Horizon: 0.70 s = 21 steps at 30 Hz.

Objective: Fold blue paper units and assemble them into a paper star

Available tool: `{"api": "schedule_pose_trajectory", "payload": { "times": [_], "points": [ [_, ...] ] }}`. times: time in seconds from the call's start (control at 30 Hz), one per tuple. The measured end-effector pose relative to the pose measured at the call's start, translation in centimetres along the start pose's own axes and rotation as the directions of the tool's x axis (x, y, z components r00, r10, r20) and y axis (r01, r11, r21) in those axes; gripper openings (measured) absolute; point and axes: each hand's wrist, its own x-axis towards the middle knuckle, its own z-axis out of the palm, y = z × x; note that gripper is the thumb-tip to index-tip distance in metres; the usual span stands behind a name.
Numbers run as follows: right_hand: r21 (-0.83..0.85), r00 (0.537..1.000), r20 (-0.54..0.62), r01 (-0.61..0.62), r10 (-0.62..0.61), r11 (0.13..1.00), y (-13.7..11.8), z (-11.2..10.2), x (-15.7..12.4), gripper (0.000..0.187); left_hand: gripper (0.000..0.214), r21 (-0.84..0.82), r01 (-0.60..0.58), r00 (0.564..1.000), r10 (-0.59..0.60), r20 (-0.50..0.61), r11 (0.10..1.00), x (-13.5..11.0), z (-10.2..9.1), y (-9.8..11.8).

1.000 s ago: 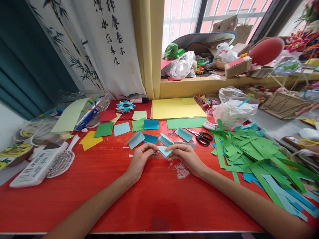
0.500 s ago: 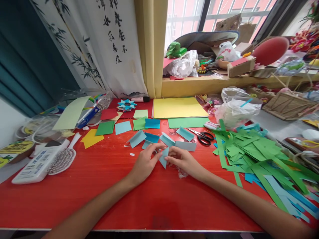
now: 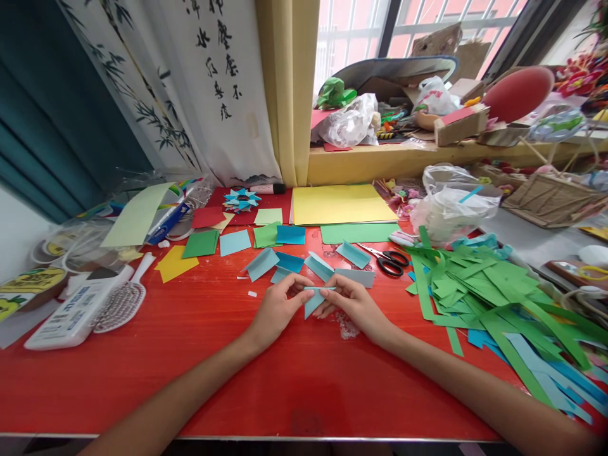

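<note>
Both hands meet over the middle of the red table. My left hand and my right hand pinch a small folded light blue paper piece between their fingertips, held just above the tabletop. Several more folded blue paper pieces lie right behind the hands. A finished blue paper star sits further back near the curtain.
Black-handled scissors lie right of the hands. A heap of green and blue paper strips covers the right side. Yellow paper sheets, coloured squares, a hairbrush and a white box lie around. The windowsill is cluttered.
The blue piece has been turned and refolded between my fingers, from lying flat to standing on edge and then to a wider fold. Both hands stayed in the same spot.
</note>
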Motion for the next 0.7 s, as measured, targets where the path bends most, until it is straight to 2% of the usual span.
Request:
{"api": "schedule_pose_trajectory", "payload": {
  "times": [0.17,0.37,0.5,0.6,0.7],
  "points": [
    [-0.063,0.998,0.048,-0.038,0.041,0.997,-0.02,-0.01,-0.01,0.023,0.015,0.015,-0.002,1.0,0.001,0.018,1.0,0.01,-0.04,0.16],
    [-0.078,0.999,0.001,-0.049,0.05,0.996,-0.12,-0.01,0.05,0.028,0.023,0.13,0.061,0.995,-0.071,0.072,0.99,0.05,-0.2,0.21],
    [-0.163,0.999,-0.013,-0.036,0.035,0.986,-0.08,0.0,-0.02,0.029,0.027,0.186,0.061,0.993,-0.079,0.089,0.981,-0.09,-0.13,0.37],
    [-0.154,1.0,-0.025,-0.019,0.016,0.988,-0.1,-0.04,-0.02,0.029,0.024,0.147,0.073,0.991,-0.088,0.096,0.986,-0.22,0.07,0.47],
    [-0.097,0.999,-0.04,-0.03,0.026,0.995,-0.06,-0.19,0.08,0.028,0.022,0.052,0.103,0.982,-0.11,0.152,0.993,-0.23,0.12,0.31]
  ]
}}
